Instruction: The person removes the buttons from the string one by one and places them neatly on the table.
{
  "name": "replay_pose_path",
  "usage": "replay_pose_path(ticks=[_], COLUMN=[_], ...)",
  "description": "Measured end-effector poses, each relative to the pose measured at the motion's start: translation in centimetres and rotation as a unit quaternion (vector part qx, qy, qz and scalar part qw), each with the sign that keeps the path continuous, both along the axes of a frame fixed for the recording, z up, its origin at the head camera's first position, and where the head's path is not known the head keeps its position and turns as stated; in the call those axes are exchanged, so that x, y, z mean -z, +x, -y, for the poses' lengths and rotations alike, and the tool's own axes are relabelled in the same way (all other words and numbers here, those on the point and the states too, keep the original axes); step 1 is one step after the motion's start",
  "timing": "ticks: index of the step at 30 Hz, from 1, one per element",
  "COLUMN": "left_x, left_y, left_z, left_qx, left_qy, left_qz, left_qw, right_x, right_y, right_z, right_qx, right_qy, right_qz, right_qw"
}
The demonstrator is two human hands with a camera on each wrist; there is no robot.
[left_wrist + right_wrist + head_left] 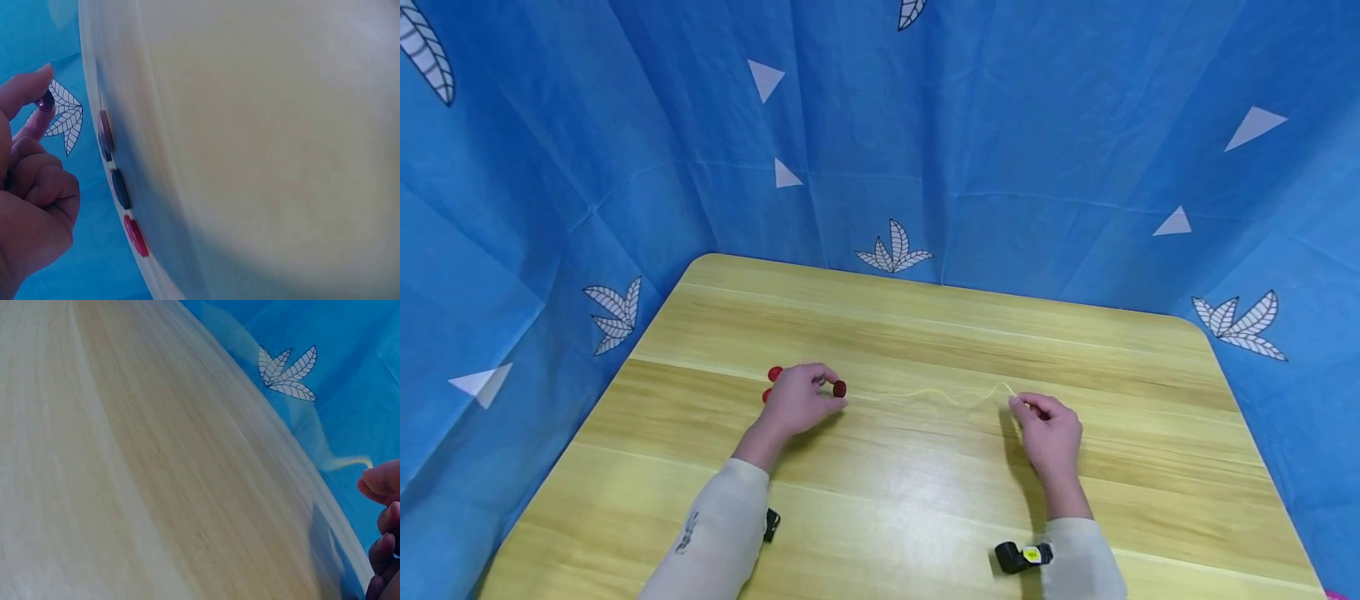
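My left hand [796, 402] pinches a small dark red disc [839, 389] between thumb and index finger. In the left wrist view, the disc [45, 101] is mostly covered by those fingertips. Close beside this hand, two red discs [776, 373] show on the table. The left wrist view has several discs along the table, among them a bright red one [136, 236] and a dark one [120, 188]. A thin yellow string [951, 401] is pinched by my right hand [1049, 433] and runs wavily toward the left hand; its far end is too faint to tell.
The wooden table [910, 517] has rounded far corners. Blue curtain [1000, 150] with leaf and triangle prints hangs behind it and at both sides. A black wrist camera [1011, 557] is worn at the right sleeve, another [771, 525] at the left.
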State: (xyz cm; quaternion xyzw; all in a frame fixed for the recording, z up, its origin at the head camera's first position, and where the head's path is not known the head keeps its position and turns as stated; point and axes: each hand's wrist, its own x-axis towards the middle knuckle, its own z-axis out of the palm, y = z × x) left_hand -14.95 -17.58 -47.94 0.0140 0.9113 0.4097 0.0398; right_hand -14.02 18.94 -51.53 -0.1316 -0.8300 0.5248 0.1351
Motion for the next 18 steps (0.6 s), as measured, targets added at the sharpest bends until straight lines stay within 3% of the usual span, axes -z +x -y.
replay_pose_path(ticks=[10,18], left_x=[0.2,0.1], left_y=[0.8,1.6], left_z=[1.4,2.3], left_qx=[-0.010,0.022], left_qy=[-0.019,-0.087], left_qz=[0.024,0.026], left_qw=[0.9995,0.9956], right_x=[0.1,0.3], right_y=[-0.1,-0.1], right_z=[0.3,0.4], right_qx=[0.002,0.001], right_qy=[0.021,0.032], right_qz=[-0.003,0.005], right_qw=[0.9998,0.9995])
